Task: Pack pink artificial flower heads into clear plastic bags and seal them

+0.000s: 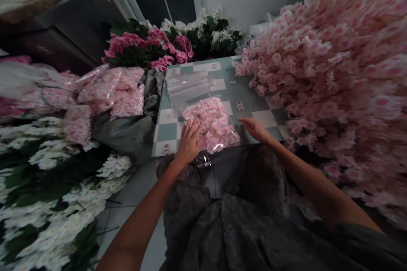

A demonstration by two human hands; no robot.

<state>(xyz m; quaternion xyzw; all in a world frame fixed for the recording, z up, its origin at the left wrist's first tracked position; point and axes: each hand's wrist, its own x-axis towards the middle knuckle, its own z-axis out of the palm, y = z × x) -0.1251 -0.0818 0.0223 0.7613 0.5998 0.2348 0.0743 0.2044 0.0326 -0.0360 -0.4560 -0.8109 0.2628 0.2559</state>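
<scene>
A clear plastic bag of pink artificial blossoms [214, 120] lies on a small green-and-white checkered table [167, 133]. Its near end hangs a little over the table's front edge. My left hand [190, 140] rests flat on the left side of this bag, fingers stretched out. To the right of the bag, my right hand [254, 129] hovers at or just above the tabletop, fingers extended and holding nothing. Behind the bag, a flat stack of clear plastic bags [187, 89] lies at the table's far left.
Loose pink blossom sprays [330, 63] crowd the right side and overhang the table. Filled bags of pink blossoms [117, 89] are piled at left, above white artificial flowers [47, 220]. Dark pink flowers [152, 46] and white ones stand behind the table.
</scene>
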